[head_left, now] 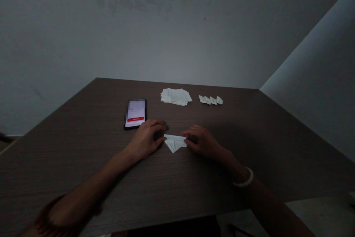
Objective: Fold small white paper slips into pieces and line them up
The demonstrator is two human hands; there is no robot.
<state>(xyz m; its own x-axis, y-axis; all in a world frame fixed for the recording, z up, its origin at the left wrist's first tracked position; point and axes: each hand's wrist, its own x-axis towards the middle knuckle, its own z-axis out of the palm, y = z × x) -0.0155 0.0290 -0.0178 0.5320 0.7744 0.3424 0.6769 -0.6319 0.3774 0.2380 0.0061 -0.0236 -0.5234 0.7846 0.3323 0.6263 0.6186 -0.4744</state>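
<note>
A small printed sheet of paper [174,143], partly folded with a triangular point toward me, lies on the dark wooden table [155,189]. At its left end is my left hand [148,137], thumb against the paper's edge and fingers curved above it. The right end is pinched between thumb and fingers of my right hand [202,141], which has a pale beaded bracelet [245,178] at the wrist. Whether the left fingers grip the paper or only touch it is hard to make out in the dim light.
Beyond my left hand lies a phone [135,113] with its screen lit. A loose stack of printed papers [176,95] sits farther back, and to its right several small folded paper pieces [210,100] overlap in a row. A grey wall [177,52] stands behind the table.
</note>
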